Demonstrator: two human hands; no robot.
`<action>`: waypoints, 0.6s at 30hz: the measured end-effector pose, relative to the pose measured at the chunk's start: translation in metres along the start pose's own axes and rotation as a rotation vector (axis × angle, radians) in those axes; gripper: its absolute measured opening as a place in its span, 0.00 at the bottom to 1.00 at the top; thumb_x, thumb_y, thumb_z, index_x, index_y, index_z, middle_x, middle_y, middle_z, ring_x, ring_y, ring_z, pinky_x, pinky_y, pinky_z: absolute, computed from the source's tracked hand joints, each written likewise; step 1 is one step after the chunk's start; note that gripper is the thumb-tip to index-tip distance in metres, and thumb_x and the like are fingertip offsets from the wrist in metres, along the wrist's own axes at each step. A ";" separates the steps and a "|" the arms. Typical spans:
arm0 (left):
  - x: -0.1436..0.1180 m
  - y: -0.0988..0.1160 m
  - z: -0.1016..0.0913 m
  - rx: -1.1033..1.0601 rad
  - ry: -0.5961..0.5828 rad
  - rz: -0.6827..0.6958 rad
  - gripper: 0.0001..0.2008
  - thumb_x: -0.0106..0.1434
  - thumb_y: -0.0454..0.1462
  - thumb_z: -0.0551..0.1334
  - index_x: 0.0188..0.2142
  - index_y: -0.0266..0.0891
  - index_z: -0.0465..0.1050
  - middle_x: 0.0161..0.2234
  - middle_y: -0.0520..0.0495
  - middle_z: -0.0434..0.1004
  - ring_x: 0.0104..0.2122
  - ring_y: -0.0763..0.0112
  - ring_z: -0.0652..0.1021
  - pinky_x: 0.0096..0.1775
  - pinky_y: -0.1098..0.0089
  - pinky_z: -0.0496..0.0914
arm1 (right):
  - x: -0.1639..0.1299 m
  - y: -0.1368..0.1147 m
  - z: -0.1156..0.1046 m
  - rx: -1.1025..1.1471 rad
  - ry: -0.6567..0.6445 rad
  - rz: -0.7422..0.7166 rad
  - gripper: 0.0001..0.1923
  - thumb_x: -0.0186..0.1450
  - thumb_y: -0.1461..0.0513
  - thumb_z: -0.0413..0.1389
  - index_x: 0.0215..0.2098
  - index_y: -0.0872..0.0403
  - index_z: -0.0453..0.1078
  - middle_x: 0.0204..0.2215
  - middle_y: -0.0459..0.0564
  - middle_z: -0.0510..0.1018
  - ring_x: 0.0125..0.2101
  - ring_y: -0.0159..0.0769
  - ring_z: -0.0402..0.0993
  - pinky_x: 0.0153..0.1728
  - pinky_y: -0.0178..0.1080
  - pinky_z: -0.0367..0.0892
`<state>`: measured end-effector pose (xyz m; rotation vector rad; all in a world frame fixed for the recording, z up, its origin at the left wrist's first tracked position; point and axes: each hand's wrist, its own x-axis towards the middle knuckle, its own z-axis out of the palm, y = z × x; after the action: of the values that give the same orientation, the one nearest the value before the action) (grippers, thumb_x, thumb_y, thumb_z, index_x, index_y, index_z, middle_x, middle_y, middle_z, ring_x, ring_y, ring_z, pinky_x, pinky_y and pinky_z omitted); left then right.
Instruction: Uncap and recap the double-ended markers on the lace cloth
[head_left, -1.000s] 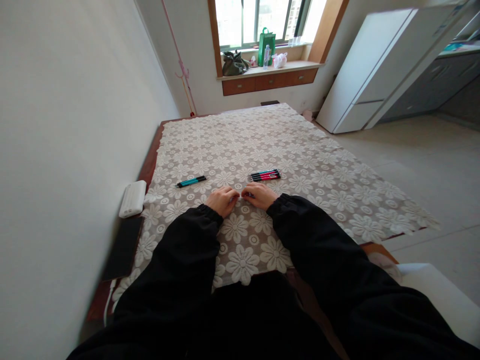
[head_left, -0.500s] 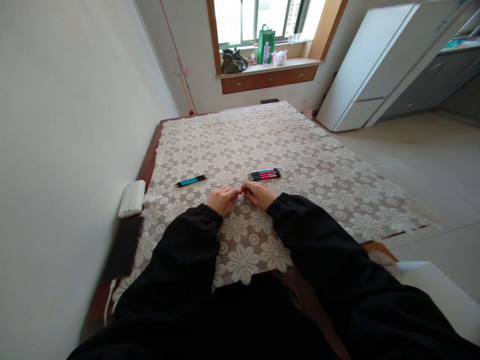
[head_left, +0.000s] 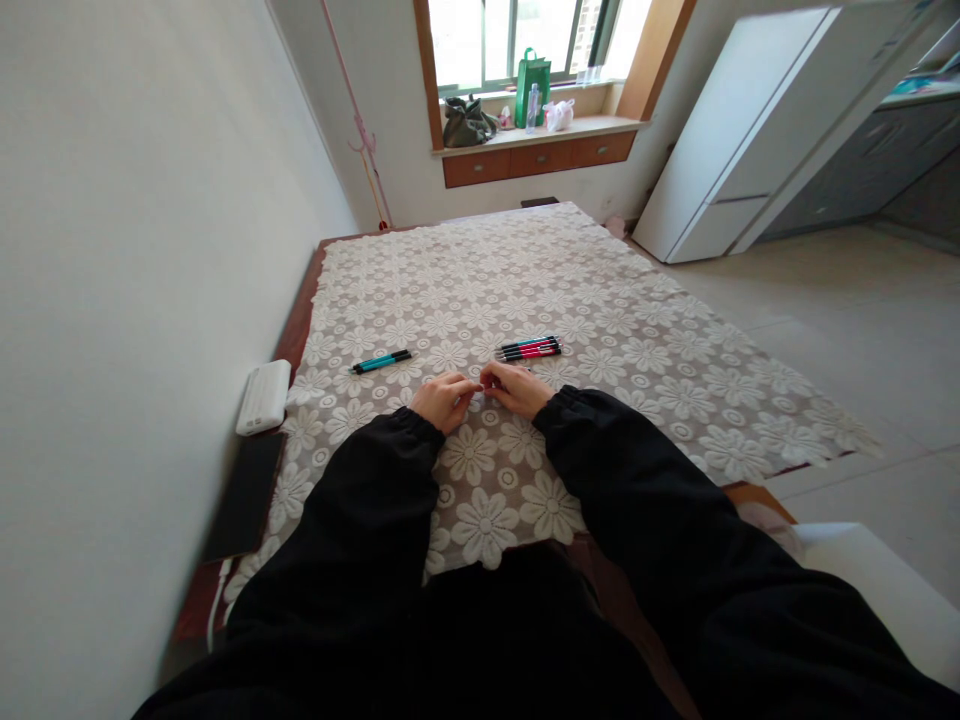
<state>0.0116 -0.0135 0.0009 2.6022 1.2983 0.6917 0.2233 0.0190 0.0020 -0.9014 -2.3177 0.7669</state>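
My left hand point(head_left: 444, 399) and my right hand point(head_left: 517, 388) rest on the lace tablecloth point(head_left: 525, 290), fingertips meeting. Both pinch a small object between them, and the fingers hide almost all of it. Just beyond my right hand lies a bundle of several pens point(head_left: 529, 349) with red, pink and black barrels. A single teal pen point(head_left: 382, 362) lies to the far left of my left hand. Black sleeves cover both arms.
A white power bank point(head_left: 263, 397) and a dark phone point(head_left: 246, 494) lie at the table's left edge by the wall. Bags and a bottle stand on the window sill point(head_left: 536, 137). A white cabinet point(head_left: 735, 130) stands at the right.
My hands stay together in the same spot. The right fingers have shifted slightly on the small object. The view has barely moved.
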 end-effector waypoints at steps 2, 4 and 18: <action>0.000 0.000 0.001 -0.013 0.010 -0.003 0.13 0.68 0.34 0.55 0.44 0.42 0.79 0.39 0.46 0.79 0.39 0.67 0.78 0.44 0.67 0.73 | 0.000 0.001 0.000 -0.002 -0.002 -0.008 0.06 0.63 0.67 0.55 0.40 0.54 0.67 0.32 0.46 0.75 0.31 0.31 0.68 0.35 0.33 0.61; 0.000 -0.001 0.001 -0.020 0.008 -0.001 0.13 0.67 0.33 0.55 0.44 0.42 0.79 0.39 0.46 0.80 0.39 0.67 0.78 0.44 0.67 0.73 | 0.000 0.001 0.001 -0.005 0.000 -0.017 0.08 0.64 0.67 0.55 0.42 0.54 0.67 0.32 0.46 0.75 0.31 0.31 0.69 0.35 0.33 0.62; 0.001 0.001 -0.001 -0.074 0.068 -0.097 0.11 0.66 0.34 0.58 0.41 0.42 0.79 0.37 0.47 0.79 0.34 0.70 0.77 0.40 0.69 0.73 | -0.002 0.019 -0.020 -0.382 0.158 0.010 0.09 0.65 0.66 0.55 0.42 0.53 0.74 0.40 0.52 0.78 0.42 0.42 0.70 0.46 0.41 0.64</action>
<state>0.0122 -0.0129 0.0030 2.4599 1.3800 0.8017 0.2450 0.0351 0.0029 -1.0921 -2.3562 0.2437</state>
